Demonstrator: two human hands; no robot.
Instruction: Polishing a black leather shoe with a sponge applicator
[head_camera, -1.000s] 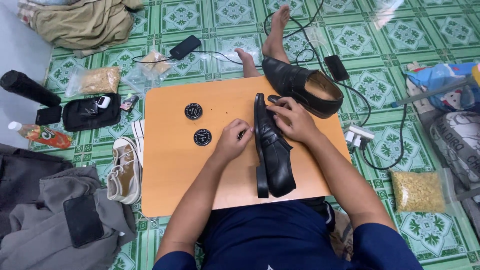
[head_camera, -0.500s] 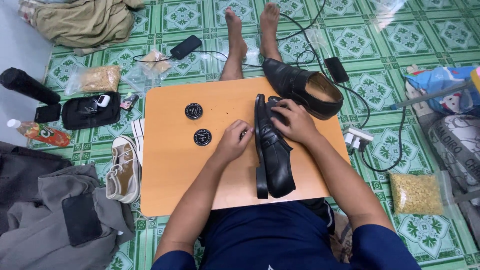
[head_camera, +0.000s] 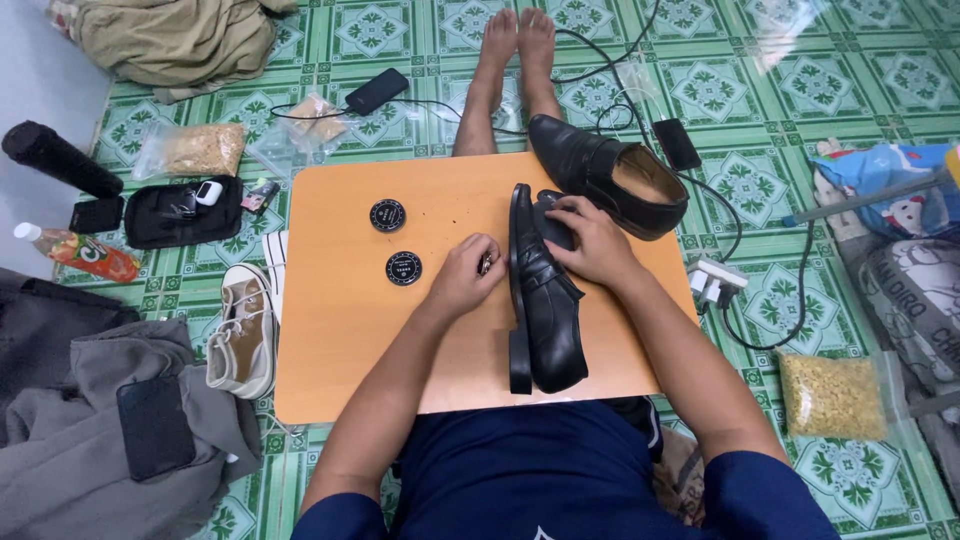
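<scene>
A black leather shoe (head_camera: 545, 305) lies on its side on a small wooden table (head_camera: 340, 330), sole edge facing left. My right hand (head_camera: 590, 240) rests on its toe end, fingers curled over the leather. My left hand (head_camera: 468, 275) is closed around a small dark object beside the sole; what it is I cannot make out. A second black shoe (head_camera: 610, 180) stands upright at the table's far right corner. Two round black tins (head_camera: 387, 215) (head_camera: 403, 268) lie left of my left hand.
My bare feet (head_camera: 515, 40) stretch past the table on green patterned tiles. A white sneaker (head_camera: 243, 335), grey clothes (head_camera: 90, 420) and a black pouch (head_camera: 180, 212) lie left. Cables, a phone (head_camera: 677, 143), a power plug (head_camera: 712, 280) and a grain bag (head_camera: 830, 395) lie right.
My second foot has come into view beside the first beyond the table. Both hands stay on the lying shoe with barely any shift.
</scene>
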